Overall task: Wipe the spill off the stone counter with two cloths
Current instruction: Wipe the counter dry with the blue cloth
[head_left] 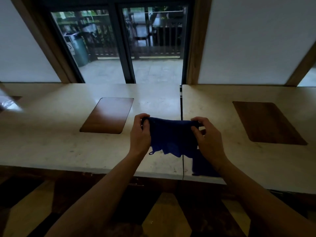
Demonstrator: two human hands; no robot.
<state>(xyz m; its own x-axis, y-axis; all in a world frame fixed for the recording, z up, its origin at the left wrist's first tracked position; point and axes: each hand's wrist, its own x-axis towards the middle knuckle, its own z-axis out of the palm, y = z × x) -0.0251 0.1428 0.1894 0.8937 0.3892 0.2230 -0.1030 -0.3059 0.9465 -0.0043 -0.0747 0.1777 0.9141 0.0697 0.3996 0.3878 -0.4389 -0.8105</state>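
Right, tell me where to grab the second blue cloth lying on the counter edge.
Take the second blue cloth by its left edge, coming from the left with the left hand. It lies flat on the stone counter near the front edge, and the right hand and forearm cover its right side. Both hands now have a grip on the held cloth.

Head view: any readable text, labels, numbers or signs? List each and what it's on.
None readable.
Green bin outside the glass: pale marks on its side, too blurred to read.
Blue cloth, held by left hand and right hand: no label or print visible.
Counter and wood insets: no text.
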